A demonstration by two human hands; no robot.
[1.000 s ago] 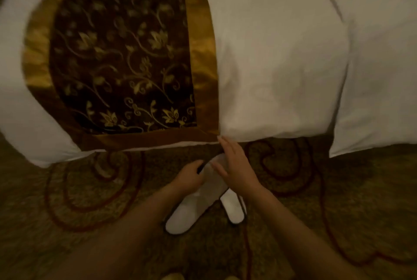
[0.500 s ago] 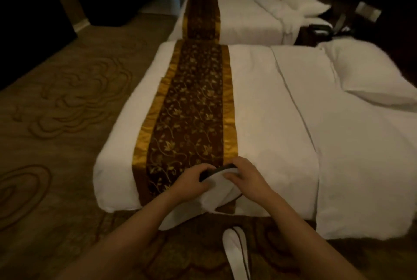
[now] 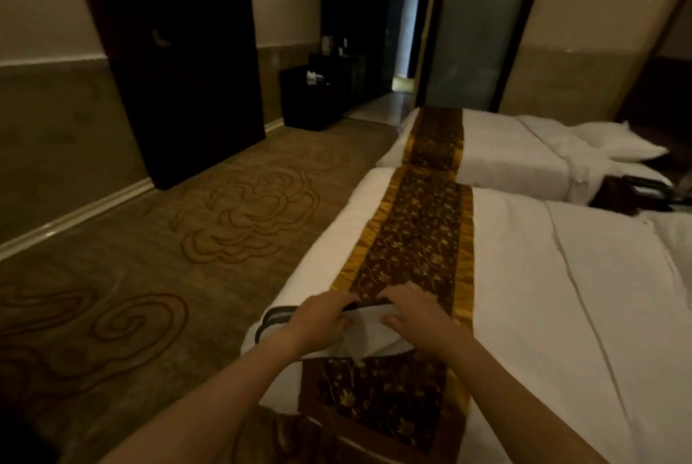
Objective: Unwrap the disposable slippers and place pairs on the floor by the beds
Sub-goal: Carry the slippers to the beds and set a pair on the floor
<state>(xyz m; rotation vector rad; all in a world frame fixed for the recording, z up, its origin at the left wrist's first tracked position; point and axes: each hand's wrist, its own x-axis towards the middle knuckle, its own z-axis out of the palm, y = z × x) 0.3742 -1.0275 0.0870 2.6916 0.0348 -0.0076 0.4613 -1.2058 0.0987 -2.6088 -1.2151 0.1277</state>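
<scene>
Plainly, the white slipper (image 3: 369, 334) is a light, floppy thing. It is thin cloth with a dark trim along its opening, and it sags between the two hands instead of keeping a shape.

It is held in the air above the foot end of the near bed (image 3: 543, 314), just over the gold-edged runner (image 3: 408, 239), and not down on the carpeted floor (image 3: 149, 295).

The left hand (image 3: 322, 317) grips it from the left, curled around the dark rim. The right hand (image 3: 415, 314) holds the other side, with its fingers (image 3: 397, 293) draped over the trim and the thumb pressed to the white fabric. A dark-edged loop of the slipper hangs out beyond the left wrist. I cannot tell whether any wrapper remains on it.

It looks as though it weighs next to nothing, so it needs no force. The soft upper probably lies flat against the sole and needs opening. The trimmed edge seems the best place to hold, being firmer than the cloth. The fabric looks rough enough not to slip, though hard tugging could tear it or pull it out of shape.
</scene>
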